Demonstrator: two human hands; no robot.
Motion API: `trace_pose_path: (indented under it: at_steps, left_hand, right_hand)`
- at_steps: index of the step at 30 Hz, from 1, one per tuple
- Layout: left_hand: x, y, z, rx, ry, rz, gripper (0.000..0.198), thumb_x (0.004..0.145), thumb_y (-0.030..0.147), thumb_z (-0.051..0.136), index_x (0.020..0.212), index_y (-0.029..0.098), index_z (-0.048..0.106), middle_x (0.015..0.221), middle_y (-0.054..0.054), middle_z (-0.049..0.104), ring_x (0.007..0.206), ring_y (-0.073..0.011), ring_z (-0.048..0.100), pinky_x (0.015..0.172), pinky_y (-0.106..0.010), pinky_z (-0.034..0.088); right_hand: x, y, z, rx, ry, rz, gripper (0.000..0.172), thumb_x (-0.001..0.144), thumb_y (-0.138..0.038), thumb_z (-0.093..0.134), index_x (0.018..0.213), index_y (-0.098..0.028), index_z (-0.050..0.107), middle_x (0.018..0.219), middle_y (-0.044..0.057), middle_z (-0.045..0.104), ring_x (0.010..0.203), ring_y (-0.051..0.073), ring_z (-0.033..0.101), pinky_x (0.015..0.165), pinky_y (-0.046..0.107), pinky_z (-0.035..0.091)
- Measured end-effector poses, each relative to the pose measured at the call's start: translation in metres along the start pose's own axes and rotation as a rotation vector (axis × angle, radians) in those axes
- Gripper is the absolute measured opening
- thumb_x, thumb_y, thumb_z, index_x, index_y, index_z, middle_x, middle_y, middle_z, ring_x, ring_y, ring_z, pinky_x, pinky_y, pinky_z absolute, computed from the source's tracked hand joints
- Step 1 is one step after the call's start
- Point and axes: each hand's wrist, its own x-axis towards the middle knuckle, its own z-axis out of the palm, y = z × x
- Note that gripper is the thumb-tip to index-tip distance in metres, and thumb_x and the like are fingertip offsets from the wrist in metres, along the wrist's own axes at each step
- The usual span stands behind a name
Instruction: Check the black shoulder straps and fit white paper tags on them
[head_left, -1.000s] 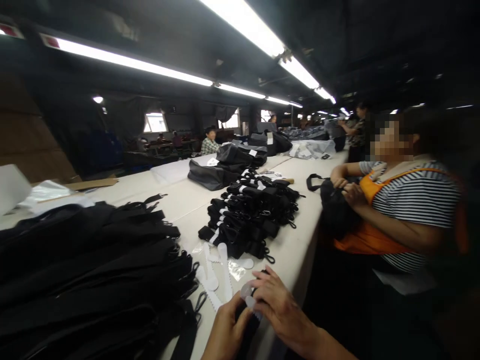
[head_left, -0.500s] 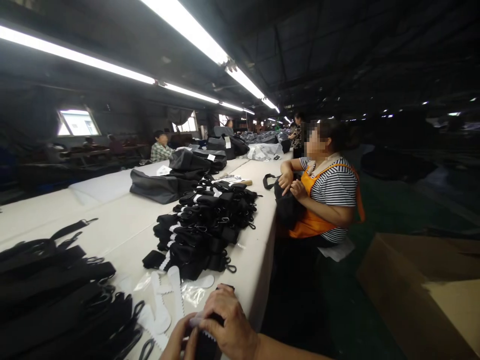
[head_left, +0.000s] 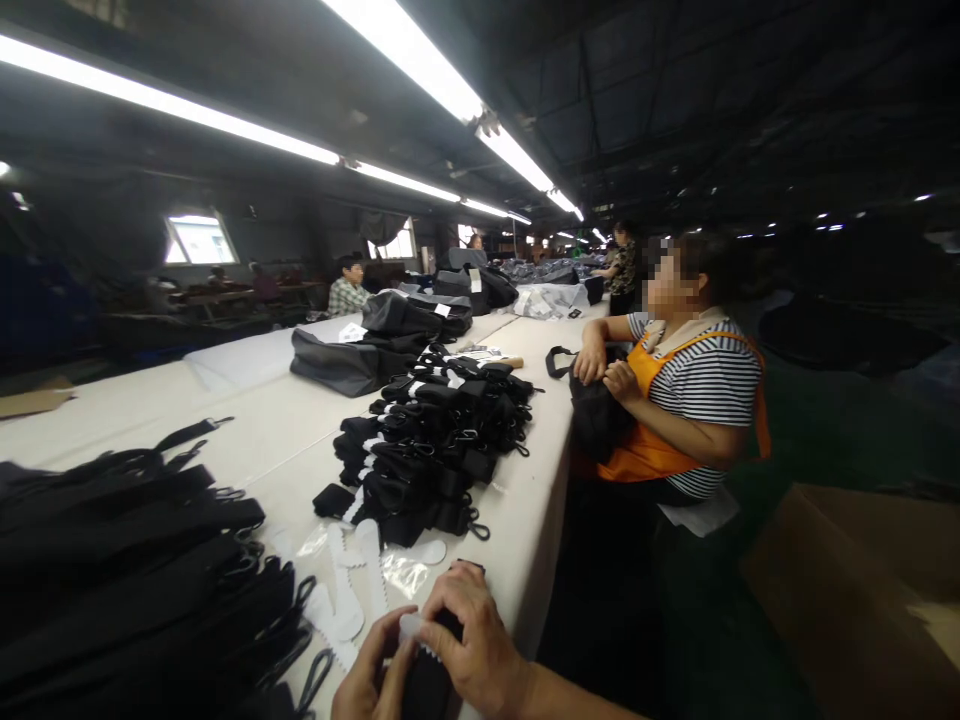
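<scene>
At the bottom edge my left hand (head_left: 371,675) and my right hand (head_left: 472,650) both grip a folded black strap (head_left: 426,685). A white plastic strip (head_left: 416,632) lies across the strap, pinched under my fingers. Several more white serrated strips (head_left: 349,590) lie on the white table (head_left: 247,440) just left of my hands. A pile of folded black straps with metal clips (head_left: 431,440) sits beyond them. Loose black straps (head_left: 135,580) are heaped at the left.
A person in a striped shirt and orange apron (head_left: 686,400) sits at the table's right edge, handling a black bag (head_left: 596,410). Dark bags (head_left: 375,345) are stacked farther along. A cardboard box (head_left: 855,590) stands on the floor at right. Other people work far behind.
The view swung right and then slightly back left. My hands closed together on the black strap and white strip and stay low at the table edge.
</scene>
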Motion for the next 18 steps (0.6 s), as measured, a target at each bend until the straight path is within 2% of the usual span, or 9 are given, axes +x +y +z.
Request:
trace_pose_path:
  at_steps: [4,9,12,18]
  left_hand:
    - [-0.001,0.008,-0.002,-0.016,-0.036,-0.012,0.029,0.078,0.048,0.065,0.085,0.02,0.068,0.082,-0.002,0.071,0.081,-0.0225,0.065,0.074,-0.028,0.051]
    - [-0.003,0.009,0.005,-0.259,-0.049,-0.17,0.032,0.072,0.047,0.071,0.071,0.017,0.06,0.06,0.003,0.056,0.057,-0.0144,0.052,0.057,-0.025,0.043]
    - [-0.006,0.002,0.011,-0.299,0.012,-0.171,0.03,0.075,0.045,0.069,0.073,0.017,0.058,0.059,0.003,0.056,0.055,-0.0128,0.05,0.055,-0.024,0.041]
    - [-0.006,-0.01,0.015,-0.304,0.091,-0.224,0.029,0.074,0.044,0.067,0.075,0.016,0.06,0.062,0.001,0.059,0.056,-0.0143,0.054,0.056,-0.026,0.042]
  right_hand:
    - [-0.003,0.008,0.001,0.009,-0.017,-0.05,0.015,0.09,-0.029,0.065,0.078,-0.021,0.058,0.077,-0.001,0.059,0.084,0.019,0.057,0.101,0.041,0.032]
    - [-0.006,0.024,0.008,0.001,0.02,-0.062,0.013,0.089,-0.028,0.066,0.079,-0.023,0.06,0.079,0.0,0.061,0.086,0.021,0.057,0.098,0.039,0.033]
    - [-0.007,0.025,0.009,-0.021,0.024,-0.085,0.013,0.088,-0.027,0.067,0.078,-0.023,0.061,0.079,0.0,0.062,0.085,0.021,0.057,0.096,0.039,0.035]
    - [-0.003,0.021,0.006,-0.063,-0.054,-0.105,0.013,0.087,-0.024,0.068,0.076,-0.022,0.061,0.077,-0.001,0.062,0.084,0.02,0.057,0.098,0.041,0.033]
